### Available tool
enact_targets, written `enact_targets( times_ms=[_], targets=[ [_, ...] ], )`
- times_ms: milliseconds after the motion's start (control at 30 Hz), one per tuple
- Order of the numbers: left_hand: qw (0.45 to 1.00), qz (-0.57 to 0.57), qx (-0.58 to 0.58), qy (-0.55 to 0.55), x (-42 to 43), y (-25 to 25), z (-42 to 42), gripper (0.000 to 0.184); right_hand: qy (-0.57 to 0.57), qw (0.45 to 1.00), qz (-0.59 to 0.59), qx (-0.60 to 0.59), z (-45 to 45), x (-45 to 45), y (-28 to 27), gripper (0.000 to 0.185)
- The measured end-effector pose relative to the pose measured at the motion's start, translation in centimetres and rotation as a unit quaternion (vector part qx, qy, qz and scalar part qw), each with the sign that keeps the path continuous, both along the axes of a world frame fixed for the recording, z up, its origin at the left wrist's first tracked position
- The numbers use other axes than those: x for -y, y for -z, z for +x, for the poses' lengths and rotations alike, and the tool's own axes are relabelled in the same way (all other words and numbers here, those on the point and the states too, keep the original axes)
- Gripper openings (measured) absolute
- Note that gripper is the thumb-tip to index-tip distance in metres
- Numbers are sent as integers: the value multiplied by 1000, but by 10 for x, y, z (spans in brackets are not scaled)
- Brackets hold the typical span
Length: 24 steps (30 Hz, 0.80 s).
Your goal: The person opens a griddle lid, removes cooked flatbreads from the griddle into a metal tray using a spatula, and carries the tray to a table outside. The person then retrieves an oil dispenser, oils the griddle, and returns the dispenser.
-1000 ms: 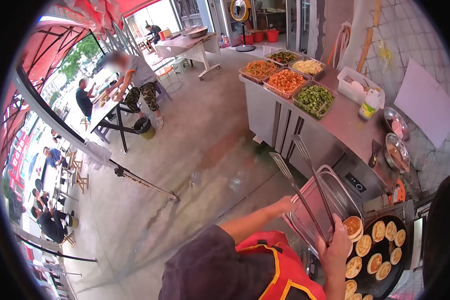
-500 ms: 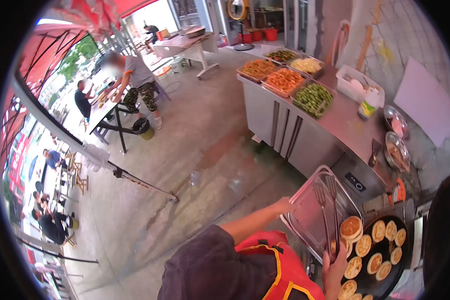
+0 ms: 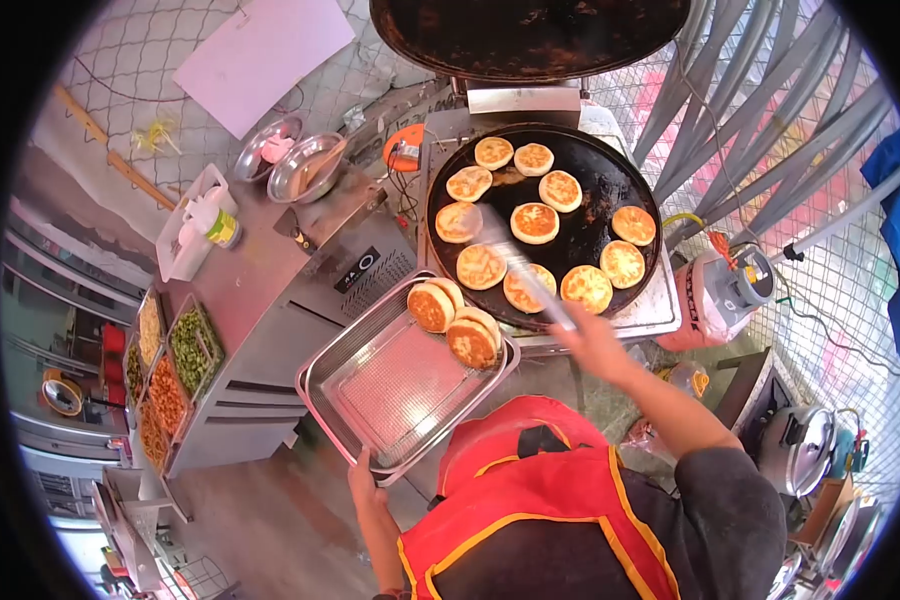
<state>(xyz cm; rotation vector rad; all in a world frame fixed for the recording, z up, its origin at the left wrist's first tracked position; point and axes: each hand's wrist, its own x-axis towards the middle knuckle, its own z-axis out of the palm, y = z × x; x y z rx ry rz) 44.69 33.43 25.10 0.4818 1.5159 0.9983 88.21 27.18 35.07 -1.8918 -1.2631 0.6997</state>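
Note:
My left hand (image 3: 363, 475) grips the near-left corner of a metal tray (image 3: 320, 400) with a perforated basket in it. Several browned round flatbreads (image 3: 473, 342) lean in the tray's far end. My right hand (image 3: 592, 345) is closed around the handles of a pair of metal tongs (image 3: 530, 278), smeared by motion. They reach over a round black griddle (image 3: 602, 185), their tips near a flatbread (image 3: 459, 222) on its left side. More golden-topped flatbreads lie spread over the griddle. Whether the tongs pinch one is not clear.
The raised griddle lid (image 3: 530, 45) stands behind. Left of the griddle, a steel counter (image 3: 260, 270) carries metal bowls (image 3: 307, 168), a white bin (image 3: 175, 245) and trays of chopped vegetables (image 3: 192, 350). A gas cylinder (image 3: 715, 300) and a lidded pot (image 3: 798, 450) are at right.
My view has swung from the open seating area to the griddle. The tongs have gone from above the tray to over the griddle. My left hand still holds the tray.

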Motion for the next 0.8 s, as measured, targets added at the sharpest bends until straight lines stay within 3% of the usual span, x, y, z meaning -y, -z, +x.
enact_targets(
  times_ms=[33,100,167,267,367,467,600,667,800],
  targets=[
    [1000,-8,-2,1,-2,-1,3,21,84,995,42,46,27,17,36,42],
    [1000,-20,-6,-1,-4,-3,6,22,190,976,-79,-67,78,46,54,39],
    [999,-30,-9,-7,-7,-5,6,21,276,937,-79,-197,111,62,42,30],
    [999,-32,-14,-16,-10,-3,7,20,259,934,-121,-216,163,95,41,31],
    [1000,-19,-15,-12,-10,1,3,20,243,910,-226,-246,178,85,-9,32],
    [1000,-8,-14,-15,-7,0,4,20,282,870,-170,-366,199,78,25,30],
    [1000,-25,-15,-7,-5,-12,12,21,339,760,-70,-551,215,54,70,25],
    [999,-32,-10,0,-5,-18,21,22,308,785,-40,-537,220,38,105,28],
    [1000,-27,-10,-6,-1,-9,9,23,322,843,-13,-430,207,14,119,26]
  ],
)
